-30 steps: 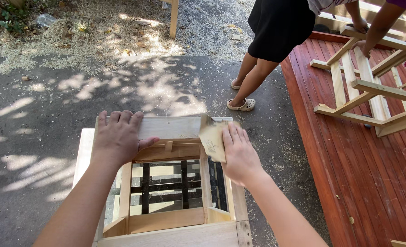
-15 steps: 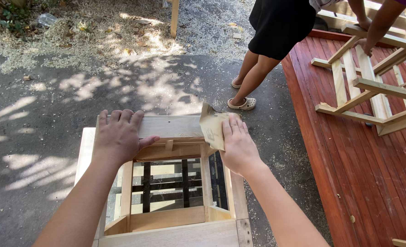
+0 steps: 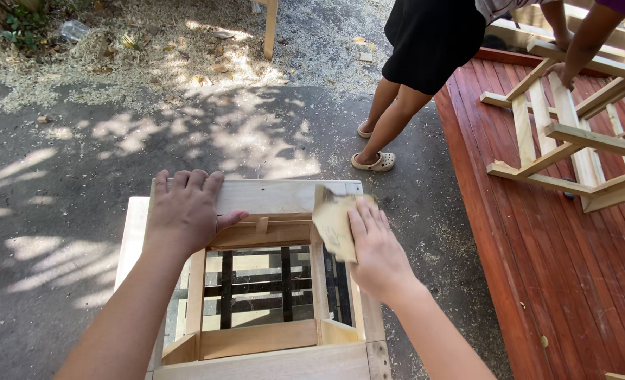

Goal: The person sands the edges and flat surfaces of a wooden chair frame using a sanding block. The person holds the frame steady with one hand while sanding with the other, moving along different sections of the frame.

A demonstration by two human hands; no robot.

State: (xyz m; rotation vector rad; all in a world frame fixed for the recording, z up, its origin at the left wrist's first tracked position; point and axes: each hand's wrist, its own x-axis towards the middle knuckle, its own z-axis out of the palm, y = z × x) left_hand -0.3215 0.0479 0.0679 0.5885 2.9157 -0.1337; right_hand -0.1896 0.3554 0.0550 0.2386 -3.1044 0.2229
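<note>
Right hand [image 3: 377, 253] with sandpaper [image 3: 335, 222] slid slightly nearer along right rail; fingers flat, pressing sheet. Left hand [image 3: 186, 211] spread on far rail of frame [image 3: 270, 352], steadying.

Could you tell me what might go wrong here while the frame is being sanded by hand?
The right hand presses folded sandpaper near the wooden frame's corner; it could slip off, scraping fingers. The left hand lies flat on unfinished wood, so splinters seem possible. A person's sandalled foot stands close, a possible bump.
</note>
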